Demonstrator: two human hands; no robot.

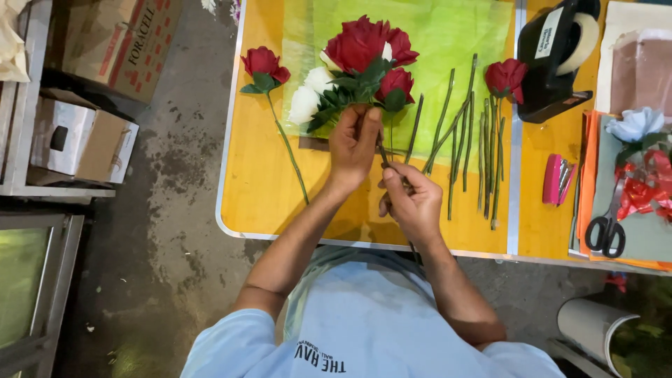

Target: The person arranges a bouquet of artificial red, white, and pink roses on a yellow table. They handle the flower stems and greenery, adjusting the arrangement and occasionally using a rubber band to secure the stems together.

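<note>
My left hand (353,143) grips a bunch of artificial flowers (357,70), red roses with white blooms and green leaves, just below the heads. My right hand (413,199) pinches the lower stems of that bunch, right under my left hand. A single red rose (264,64) on a long green stem lies on the yellow table (259,182) to the left. Several bare green stems (465,133) and another red rose (505,75) lie to the right, partly on a green paper sheet (448,35).
A black tape dispenser (556,59) stands at the back right. A pink stapler (556,180), black-handled scissors (607,231), red ribbon (644,185) and a pale blue flower (635,124) lie on coloured sheets at the right. Cardboard boxes (84,136) sit on the floor at left.
</note>
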